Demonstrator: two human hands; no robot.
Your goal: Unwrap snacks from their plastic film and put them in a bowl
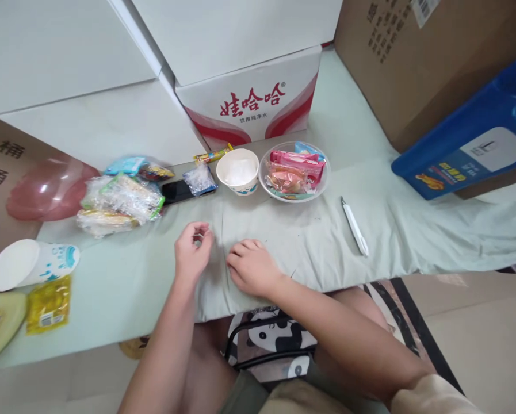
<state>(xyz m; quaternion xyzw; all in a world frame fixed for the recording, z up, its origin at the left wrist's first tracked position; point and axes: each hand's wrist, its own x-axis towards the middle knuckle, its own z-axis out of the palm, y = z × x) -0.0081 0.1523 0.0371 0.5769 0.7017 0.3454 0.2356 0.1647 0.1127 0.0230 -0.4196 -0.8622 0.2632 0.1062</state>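
Note:
My left hand rests on its side on the cloth-covered table, fingers curled into a loose ring toward the thumb; nothing shows inside. Beside it lies my right hand, palm down on the cloth, fingers slightly bent, with no object visible under it. Beyond both hands stands a paper cup with something white inside. To its right, a clear plastic bowl holds several pink and blue snack packets. A white utility knife lies to the right of my right hand.
Crumpled wrappers, a dark phone under a small packet, and a yellow snack stick lie behind. Left are a tipped paper cup, yellow packet and red balloon. Cartons and a blue jug border the table.

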